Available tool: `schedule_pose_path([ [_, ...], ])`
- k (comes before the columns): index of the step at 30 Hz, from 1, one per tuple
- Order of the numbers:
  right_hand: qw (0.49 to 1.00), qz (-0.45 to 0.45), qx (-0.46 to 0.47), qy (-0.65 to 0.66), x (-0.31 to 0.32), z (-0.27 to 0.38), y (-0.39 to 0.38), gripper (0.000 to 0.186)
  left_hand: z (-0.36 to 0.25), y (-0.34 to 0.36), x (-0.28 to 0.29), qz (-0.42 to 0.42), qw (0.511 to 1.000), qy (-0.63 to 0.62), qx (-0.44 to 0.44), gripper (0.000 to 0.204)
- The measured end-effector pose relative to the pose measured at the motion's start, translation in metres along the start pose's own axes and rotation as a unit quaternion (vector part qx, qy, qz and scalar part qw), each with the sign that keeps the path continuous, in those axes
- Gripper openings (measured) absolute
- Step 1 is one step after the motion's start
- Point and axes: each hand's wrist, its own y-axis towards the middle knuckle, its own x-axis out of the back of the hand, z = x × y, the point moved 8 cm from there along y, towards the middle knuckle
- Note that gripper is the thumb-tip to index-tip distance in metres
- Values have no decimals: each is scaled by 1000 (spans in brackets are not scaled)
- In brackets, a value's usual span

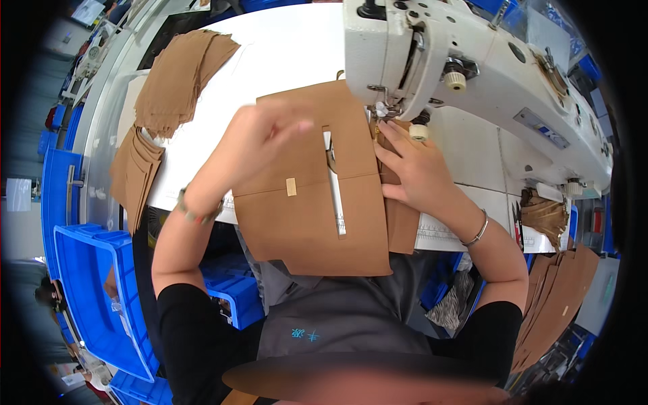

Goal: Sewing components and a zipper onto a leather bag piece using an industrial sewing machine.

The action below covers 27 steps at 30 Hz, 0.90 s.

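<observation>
A brown panel point(283, 223) with a long slot and a small pale tab point(291, 186) lies across the white worktable point(283, 47) and overhangs its front edge. My left hand point(263, 135) is raised over the panel's upper left, fingers bent and blurred; whether they hold anything is unclear. My right hand point(415, 165) rests with fingers spread on the brown layers at the panel's right side, fingertips just beside the presser foot point(380, 112) of the white sewing machine point(472, 88).
Stacks of brown pieces point(179, 74) lie at the back left, more point(553, 297) at lower right. Blue bins point(101, 297) stand left and below the table. Scissors point(517, 226) and scraps point(543, 212) sit at the right edge. Another person point(50, 297) is at the far left.
</observation>
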Motion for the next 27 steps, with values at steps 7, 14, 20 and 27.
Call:
schedule_pose_path([
  [7, 1000, 26, 10, -6, -1, 2, -2, 72, 53, 81, -19, -114, 991, 23, -72, 36],
  [14, 999, -29, 23, 12, 6, 6, 3, 77, 50, 36, -45, 102, 942, -319, -32, 26],
  [20, 999, -6, 32, -24, -6, -2, 0, 52, -33, 34, -68, 62, 938, -306, -151, 30],
  [27, 999, -26, 21, 31, -8, -5, -4, 49, -37, 13, -75, -145, 956, -164, -194, 42],
])
